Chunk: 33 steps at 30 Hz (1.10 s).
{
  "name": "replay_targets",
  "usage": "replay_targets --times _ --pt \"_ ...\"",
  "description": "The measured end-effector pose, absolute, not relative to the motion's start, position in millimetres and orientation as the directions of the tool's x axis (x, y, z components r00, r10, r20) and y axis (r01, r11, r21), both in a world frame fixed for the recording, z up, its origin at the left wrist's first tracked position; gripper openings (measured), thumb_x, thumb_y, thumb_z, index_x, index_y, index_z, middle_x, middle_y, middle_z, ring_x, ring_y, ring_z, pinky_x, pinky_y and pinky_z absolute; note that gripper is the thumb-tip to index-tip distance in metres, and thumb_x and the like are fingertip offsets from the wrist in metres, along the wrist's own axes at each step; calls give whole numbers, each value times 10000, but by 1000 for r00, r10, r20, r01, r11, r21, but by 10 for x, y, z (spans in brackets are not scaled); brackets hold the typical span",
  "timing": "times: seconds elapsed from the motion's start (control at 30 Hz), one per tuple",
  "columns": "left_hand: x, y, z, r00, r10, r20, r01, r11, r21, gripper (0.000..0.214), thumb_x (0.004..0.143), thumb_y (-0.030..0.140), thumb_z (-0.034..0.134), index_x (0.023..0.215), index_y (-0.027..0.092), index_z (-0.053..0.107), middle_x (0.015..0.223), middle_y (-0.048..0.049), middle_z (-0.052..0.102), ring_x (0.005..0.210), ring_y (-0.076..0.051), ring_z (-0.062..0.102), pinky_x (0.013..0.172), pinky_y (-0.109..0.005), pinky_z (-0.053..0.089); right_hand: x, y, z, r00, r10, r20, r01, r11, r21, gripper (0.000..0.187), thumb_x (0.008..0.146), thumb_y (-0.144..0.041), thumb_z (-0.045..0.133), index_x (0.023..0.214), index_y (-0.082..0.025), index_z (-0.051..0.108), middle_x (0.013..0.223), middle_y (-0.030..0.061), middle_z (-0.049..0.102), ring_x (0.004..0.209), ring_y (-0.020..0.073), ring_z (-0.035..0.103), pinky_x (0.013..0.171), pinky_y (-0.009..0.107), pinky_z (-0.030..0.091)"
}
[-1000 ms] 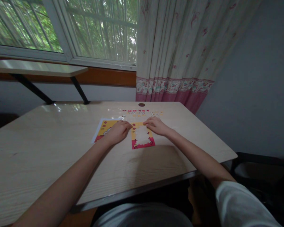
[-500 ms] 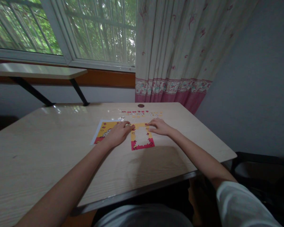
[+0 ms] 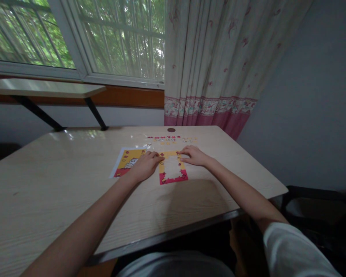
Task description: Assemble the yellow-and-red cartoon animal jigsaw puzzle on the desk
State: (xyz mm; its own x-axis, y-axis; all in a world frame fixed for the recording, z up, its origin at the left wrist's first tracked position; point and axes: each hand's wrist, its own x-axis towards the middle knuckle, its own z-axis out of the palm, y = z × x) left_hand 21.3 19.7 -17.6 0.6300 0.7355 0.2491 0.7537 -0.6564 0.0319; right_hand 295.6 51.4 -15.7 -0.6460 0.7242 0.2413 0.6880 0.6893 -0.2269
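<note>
A jigsaw border (image 3: 174,179), yellow at the top and red at the bottom, lies flat on the table with bare tabletop showing inside it. My left hand (image 3: 146,166) rests at its upper left edge, fingertips and thumb against the pieces, fingers loosely apart. At the upper right edge, my right hand (image 3: 195,156) touches the border with its fingertips, thumb held apart. A yellow and red reference picture (image 3: 127,158) with white cartoon animals lies left of the border, partly covered by my left hand. Behind the border are rows of loose puzzle pieces (image 3: 163,137), red, white and yellow.
The wooden table (image 3: 60,181) has a round dark cable hole (image 3: 171,130) near its back edge. A raised shelf (image 3: 46,87) on black supports stands at the back left. A curtain (image 3: 207,77) hangs behind the table, and a dark chair (image 3: 314,207) stands at the right.
My left hand has drawn slightly back at the border's left edge, showing more of the reference picture and the border's upper left corner. My right hand stays in nearly the same place.
</note>
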Motion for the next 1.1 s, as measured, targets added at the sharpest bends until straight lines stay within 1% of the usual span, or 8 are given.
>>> replay_targets --times 0.17,0.5,0.63,0.73,0.83,0.9,1.0,1.1 --pt "202 184 -155 644 725 243 745 -667 12 408 861 113 377 1199 209 584 1119 -95 607 987 -234 519 876 -384 400 2964 527 -174 -656 710 256 668 704 -241 401 840 -420 589 1140 -156 626 1041 107 629 983 198 555 887 331 380" --pt "173 217 -184 652 721 235 738 -675 24 380 872 124 374 1183 189 582 1143 -93 615 1021 -224 521 891 -371 391 2965 537 -190 -669 687 282 638 726 -256 408 838 -415 591 1129 -132 632 1014 118 637 957 192 569 879 325 405" --pt "198 180 -158 644 730 230 747 -665 18 395 884 125 357 1222 192 551 1168 -101 596 1013 -230 524 873 -373 399 2960 546 -192 -655 703 276 650 711 -268 401 831 -414 598 1133 -151 632 1036 107 647 967 195 575 880 320 406" --pt "223 150 -144 629 744 227 761 -648 17 398 886 132 353 1222 205 553 1154 -103 595 989 -234 527 851 -373 409 3019 671 -167 -562 772 296 720 633 -285 349 860 -342 563 1154 -162 618 1054 95 662 951 185 587 853 306 416" --pt "234 145 -153 625 744 235 762 -647 23 390 882 127 352 1202 199 563 1152 -100 596 994 -232 523 853 -371 411 3160 915 -118 -389 866 315 840 474 -266 307 901 -233 477 1165 -158 614 1095 110 658 969 180 590 871 303 411" --pt "232 154 -164 625 743 242 760 -649 29 373 881 129 355 1181 190 567 1157 -99 597 994 -230 523 853 -372 414 3276 1092 -84 -269 920 287 910 340 -239 302 912 -218 452 1149 -159 629 1122 125 646 1021 193 575 889 299 404" --pt "221 164 -169 613 750 248 767 -640 42 339 874 126 362 1135 172 573 1141 -95 612 977 -231 528 853 -372 416 3426 1281 -55 -202 947 249 937 261 -230 298 903 -210 459 1129 -147 644 1072 152 659 965 219 593 847 308 424" --pt "213 157 -152 602 760 244 775 -630 48 346 857 104 363 1131 161 566 1132 -92 626 964 -236 533 852 -371 416 3510 1339 -64 -193 959 208 942 240 -235 265 878 -210 502 1078 -172 673 1023 126 679 902 210 608 817 290 438"
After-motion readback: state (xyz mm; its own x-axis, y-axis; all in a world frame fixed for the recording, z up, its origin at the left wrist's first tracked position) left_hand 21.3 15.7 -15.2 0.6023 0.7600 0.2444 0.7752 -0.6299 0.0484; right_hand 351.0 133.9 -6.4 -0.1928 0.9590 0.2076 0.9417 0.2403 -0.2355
